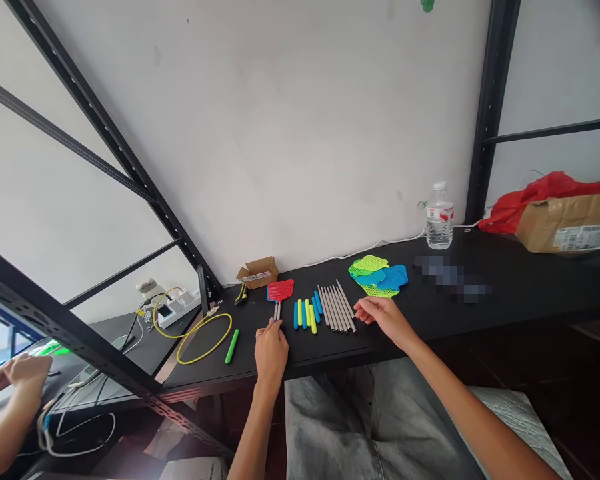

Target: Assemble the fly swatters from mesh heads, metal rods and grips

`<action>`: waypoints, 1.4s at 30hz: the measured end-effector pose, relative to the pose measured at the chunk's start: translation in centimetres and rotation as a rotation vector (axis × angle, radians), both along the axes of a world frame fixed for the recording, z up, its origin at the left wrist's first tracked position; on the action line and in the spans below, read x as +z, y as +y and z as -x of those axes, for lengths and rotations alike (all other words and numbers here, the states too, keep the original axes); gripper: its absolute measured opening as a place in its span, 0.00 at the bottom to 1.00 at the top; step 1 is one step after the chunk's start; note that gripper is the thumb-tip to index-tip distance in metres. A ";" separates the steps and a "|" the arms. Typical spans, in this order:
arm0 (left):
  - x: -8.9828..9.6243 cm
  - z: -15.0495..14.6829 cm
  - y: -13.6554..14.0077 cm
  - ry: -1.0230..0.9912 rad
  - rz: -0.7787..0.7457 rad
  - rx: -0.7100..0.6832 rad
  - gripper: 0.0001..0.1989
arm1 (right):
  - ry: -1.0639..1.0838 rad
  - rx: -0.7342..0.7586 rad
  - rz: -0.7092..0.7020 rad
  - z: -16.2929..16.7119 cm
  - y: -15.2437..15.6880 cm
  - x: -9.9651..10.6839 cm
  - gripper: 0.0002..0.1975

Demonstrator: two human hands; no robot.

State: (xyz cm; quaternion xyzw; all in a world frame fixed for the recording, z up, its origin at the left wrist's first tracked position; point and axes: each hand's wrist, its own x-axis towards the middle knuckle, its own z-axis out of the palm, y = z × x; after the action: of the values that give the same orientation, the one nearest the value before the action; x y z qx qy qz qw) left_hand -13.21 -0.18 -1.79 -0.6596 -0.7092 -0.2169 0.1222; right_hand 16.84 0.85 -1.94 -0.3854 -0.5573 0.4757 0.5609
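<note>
Left of the metal tubes (335,310), left hand (271,350) grips red fly swatter (280,290); light, level hold advisable. Right of them, right hand (384,317) curls; grasp indeterminable.

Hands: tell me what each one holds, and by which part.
The left hand holds the red swatter by its lower end. Whether the right hand, beside the rods, holds anything cannot be told.

swatter (281,289): red mesh.
heads (394,275): yellow-green mesh, blue.
grips (305,313): blue, yellow, one green.
rods (336,309): dull grey, plain.
cable (231,324): yellow.
bag (543,190): red.
cartons (543,219): brown.
table (445,317): black.
trousers (343,427): faded grey.
</note>
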 end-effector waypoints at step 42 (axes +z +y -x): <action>-0.1 -7.0 -1.1 -0.097 -0.153 -0.126 0.13 | -1.192 -0.182 0.113 2.5 4.8 3.4 0.14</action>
State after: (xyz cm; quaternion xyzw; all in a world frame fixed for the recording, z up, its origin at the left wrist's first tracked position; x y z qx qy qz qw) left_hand -6.19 -1.29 -1.85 -0.6804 -0.6527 -0.3095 0.1237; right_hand 14.39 5.63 1.42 -0.6608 -0.7143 0.1568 0.1689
